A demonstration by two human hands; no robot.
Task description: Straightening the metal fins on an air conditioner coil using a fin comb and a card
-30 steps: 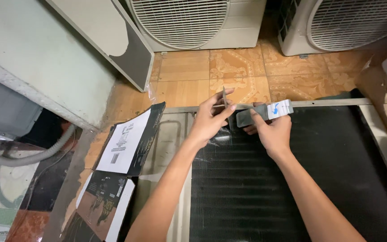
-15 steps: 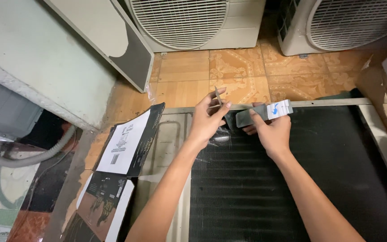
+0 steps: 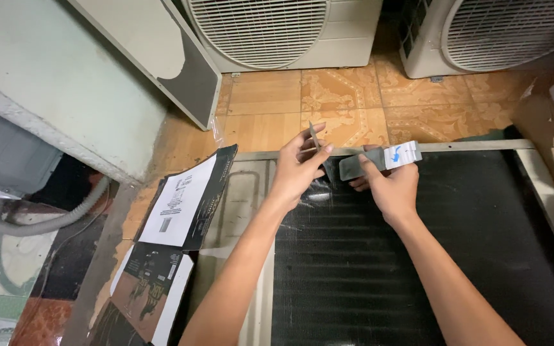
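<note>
The left hand (image 3: pixel 297 170) pinches a thin, stiff metal blade (image 3: pixel 313 136) upright; the right hand (image 3: pixel 389 186) grips a light grey tool (image 3: pixel 379 160) over the fragile black coil (image 3: pixel 418 256).

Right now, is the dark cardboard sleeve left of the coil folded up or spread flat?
Spread flat. The cardboard sleeve lies opened out on the floor, white inner panel up, beside the black coil; neither hand touches it.
</note>
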